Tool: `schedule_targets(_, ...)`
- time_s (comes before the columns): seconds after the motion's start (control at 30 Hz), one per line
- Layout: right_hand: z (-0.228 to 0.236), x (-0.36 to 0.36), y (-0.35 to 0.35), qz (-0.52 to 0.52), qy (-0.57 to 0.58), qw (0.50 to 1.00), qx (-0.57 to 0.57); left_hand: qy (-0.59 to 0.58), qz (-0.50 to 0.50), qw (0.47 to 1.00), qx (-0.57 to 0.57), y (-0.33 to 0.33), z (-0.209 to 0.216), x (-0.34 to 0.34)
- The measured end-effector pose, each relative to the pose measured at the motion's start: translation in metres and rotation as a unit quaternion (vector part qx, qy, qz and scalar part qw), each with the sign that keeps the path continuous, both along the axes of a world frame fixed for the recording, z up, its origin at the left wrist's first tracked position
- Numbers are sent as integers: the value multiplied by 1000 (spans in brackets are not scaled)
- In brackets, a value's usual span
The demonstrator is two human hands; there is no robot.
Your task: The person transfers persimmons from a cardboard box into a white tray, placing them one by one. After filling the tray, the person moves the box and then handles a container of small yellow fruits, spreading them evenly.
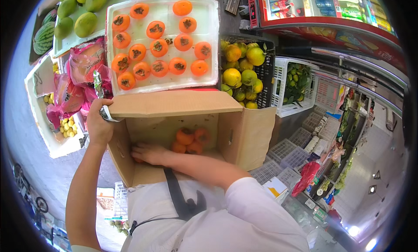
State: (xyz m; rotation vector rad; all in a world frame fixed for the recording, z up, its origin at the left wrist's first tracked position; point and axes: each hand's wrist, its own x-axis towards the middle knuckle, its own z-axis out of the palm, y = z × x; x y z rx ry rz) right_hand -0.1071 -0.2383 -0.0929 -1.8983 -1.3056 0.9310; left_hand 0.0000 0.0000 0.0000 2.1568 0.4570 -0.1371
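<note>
An open cardboard box (174,104) stands tilted against my body, with a small cluster of orange persimmons (185,138) on its bottom. At the box's upper left corner, my left hand (100,123) is closed on the edge; a shiny strip (107,114) shows by its fingers. My right hand (151,154) reaches down inside, at the left end of the box. Its fingers curl over a persimmon, of which only an orange sliver shows below them. Beyond the box lies a white foam tray (193,80) holding several persimmons, set apart with their leafy tops up.
Right of the tray stands a black crate (267,71) of green-orange citrus, then a white basket (283,110) of small green fruit. Left are pink wrappings (87,62) and a foam box (37,84) of yellow fruit. Green mangoes (90,24) lie behind; a freezer (322,25) is at far right.
</note>
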Motion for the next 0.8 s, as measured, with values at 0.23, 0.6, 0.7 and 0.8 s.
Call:
schedule_targets(0.23, -18, 29, -10, 66, -16, 993, 98, -23, -11, 999, 29, -12, 8, 7)
schedule_targets(0.6, 189, 248, -101, -356, 23, 934, 13, -31, 16, 999, 8, -7, 6, 0)
schedule_targets(0.7, 115, 362, -139, -499, 9, 866, -24, -29, 15, 999, 0, -7, 7, 4)
schedule_targets(0.8, 71, 427, -156, -527, 6, 838, -142, -24, 22, 999, 1, -8, 4, 4)
